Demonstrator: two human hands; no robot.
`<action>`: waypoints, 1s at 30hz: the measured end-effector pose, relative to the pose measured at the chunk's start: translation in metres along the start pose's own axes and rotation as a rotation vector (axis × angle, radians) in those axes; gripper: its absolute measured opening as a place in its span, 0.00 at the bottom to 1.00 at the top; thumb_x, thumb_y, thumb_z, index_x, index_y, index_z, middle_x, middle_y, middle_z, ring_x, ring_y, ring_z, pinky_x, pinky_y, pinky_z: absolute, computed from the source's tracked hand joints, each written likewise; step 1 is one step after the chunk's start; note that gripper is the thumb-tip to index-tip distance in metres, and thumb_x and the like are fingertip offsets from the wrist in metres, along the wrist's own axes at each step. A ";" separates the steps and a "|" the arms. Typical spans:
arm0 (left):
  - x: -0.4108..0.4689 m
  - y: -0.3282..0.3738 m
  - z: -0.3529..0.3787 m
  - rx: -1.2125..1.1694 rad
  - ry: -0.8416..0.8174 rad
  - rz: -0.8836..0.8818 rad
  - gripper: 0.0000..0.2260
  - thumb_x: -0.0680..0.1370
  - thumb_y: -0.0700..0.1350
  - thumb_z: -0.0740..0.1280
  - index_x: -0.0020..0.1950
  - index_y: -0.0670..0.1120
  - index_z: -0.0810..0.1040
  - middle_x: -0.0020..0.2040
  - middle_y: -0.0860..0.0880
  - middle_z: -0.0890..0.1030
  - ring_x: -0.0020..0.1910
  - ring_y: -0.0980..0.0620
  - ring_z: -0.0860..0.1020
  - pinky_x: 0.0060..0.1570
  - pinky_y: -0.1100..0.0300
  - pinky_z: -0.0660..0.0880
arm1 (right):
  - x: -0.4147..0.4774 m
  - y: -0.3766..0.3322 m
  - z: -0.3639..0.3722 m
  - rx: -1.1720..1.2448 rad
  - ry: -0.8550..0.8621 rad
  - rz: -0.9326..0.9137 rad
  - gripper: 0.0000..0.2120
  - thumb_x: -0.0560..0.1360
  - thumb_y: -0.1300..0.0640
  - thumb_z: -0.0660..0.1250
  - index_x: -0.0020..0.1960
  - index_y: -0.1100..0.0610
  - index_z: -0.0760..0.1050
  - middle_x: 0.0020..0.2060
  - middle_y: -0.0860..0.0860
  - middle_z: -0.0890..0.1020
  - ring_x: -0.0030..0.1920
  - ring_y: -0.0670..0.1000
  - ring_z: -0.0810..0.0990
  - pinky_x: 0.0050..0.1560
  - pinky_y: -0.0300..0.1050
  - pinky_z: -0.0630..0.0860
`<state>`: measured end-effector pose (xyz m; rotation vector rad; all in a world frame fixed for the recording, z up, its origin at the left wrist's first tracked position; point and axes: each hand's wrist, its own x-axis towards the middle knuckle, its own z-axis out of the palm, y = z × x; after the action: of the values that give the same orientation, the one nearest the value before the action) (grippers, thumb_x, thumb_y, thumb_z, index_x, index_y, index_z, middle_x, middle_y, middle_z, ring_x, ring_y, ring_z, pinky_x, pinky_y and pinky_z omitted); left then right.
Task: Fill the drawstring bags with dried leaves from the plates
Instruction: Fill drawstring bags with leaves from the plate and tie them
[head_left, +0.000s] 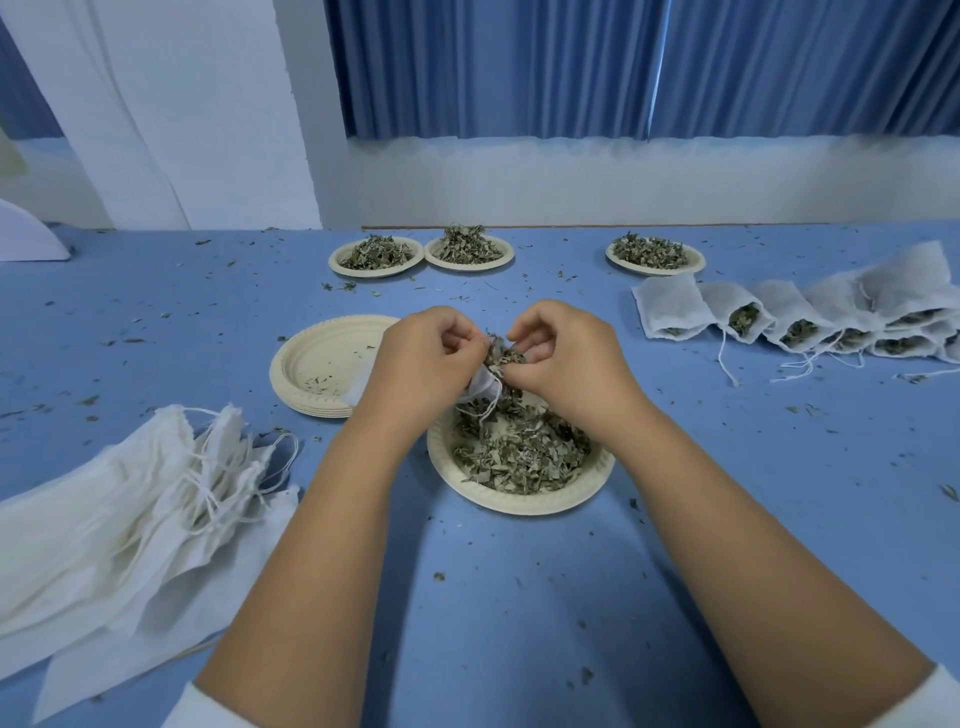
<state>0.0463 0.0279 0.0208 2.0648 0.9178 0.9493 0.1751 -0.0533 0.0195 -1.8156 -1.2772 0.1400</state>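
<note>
Over a cream paper plate (519, 501) heaped with dried leaves (519, 452), my left hand (423, 364) grips the mouth of a small white drawstring bag (480, 387). The bag's string dangles toward the leaves. My right hand (563, 358) pinches a clump of dried leaves (501, 356) at the bag's opening. Most of the bag is hidden behind my left hand.
A pile of flat white bags (119, 509) lies at the left. Filled bags (810, 319) lie in a row at the right. A stack of bare plates (317, 366) sits left of my hands. Three leaf plates (376, 257) (469, 252) (654, 257) stand at the back. Leaf crumbs dot the blue table.
</note>
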 end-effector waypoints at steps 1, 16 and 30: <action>0.000 0.000 0.000 0.009 -0.010 0.008 0.03 0.77 0.43 0.69 0.44 0.45 0.81 0.37 0.52 0.81 0.37 0.52 0.80 0.48 0.49 0.80 | -0.001 -0.001 0.000 -0.009 0.015 0.000 0.11 0.65 0.64 0.74 0.43 0.53 0.77 0.37 0.48 0.80 0.33 0.44 0.75 0.39 0.34 0.73; 0.001 -0.001 -0.002 -0.145 -0.027 -0.060 0.04 0.79 0.42 0.67 0.45 0.47 0.80 0.43 0.44 0.82 0.42 0.44 0.83 0.46 0.47 0.82 | 0.002 0.004 -0.006 0.396 -0.161 0.146 0.13 0.73 0.66 0.69 0.47 0.49 0.85 0.41 0.46 0.86 0.44 0.44 0.84 0.50 0.39 0.80; 0.002 -0.001 -0.009 -0.418 -0.176 -0.089 0.07 0.80 0.40 0.66 0.43 0.46 0.79 0.37 0.49 0.81 0.34 0.55 0.81 0.35 0.65 0.77 | 0.004 0.010 0.002 0.712 -0.287 0.363 0.05 0.75 0.60 0.71 0.51 0.58 0.81 0.45 0.53 0.86 0.44 0.49 0.85 0.44 0.39 0.81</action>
<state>0.0394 0.0320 0.0254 1.7055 0.6484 0.8170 0.1829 -0.0497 0.0129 -1.3984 -0.8956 0.9580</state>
